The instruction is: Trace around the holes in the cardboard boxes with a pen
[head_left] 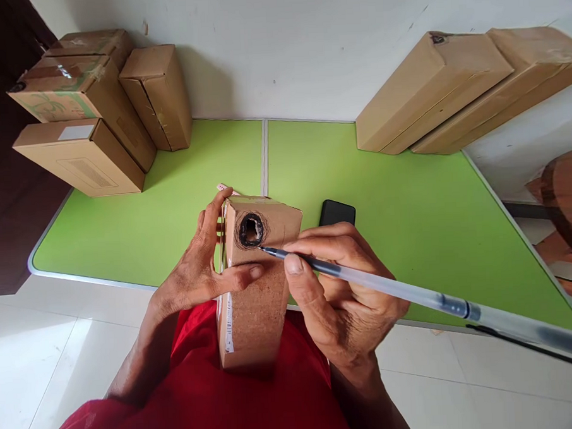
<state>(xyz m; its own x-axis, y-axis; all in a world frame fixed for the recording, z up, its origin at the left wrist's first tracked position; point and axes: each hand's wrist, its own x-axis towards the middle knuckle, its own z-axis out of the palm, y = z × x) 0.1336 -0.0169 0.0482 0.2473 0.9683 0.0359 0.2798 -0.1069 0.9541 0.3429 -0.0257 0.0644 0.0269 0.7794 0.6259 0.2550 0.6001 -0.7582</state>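
Observation:
My left hand (200,269) grips a small brown cardboard box (256,304), thumb across its front face and fingers behind its left side. The box stands upright against my red clothing. Near its top is a square hole ringed with black ink scribble (251,230). My right hand (339,288) pinches a clear-barrelled black pen (413,294). The pen's tip touches the box just to the right of the inked hole.
A green table (409,215) lies ahead with a black phone (337,212) behind my right hand. Several cardboard boxes (96,109) are stacked at the back left. Two long flat cartons (451,87) lean at the back right. White floor tiles lie below.

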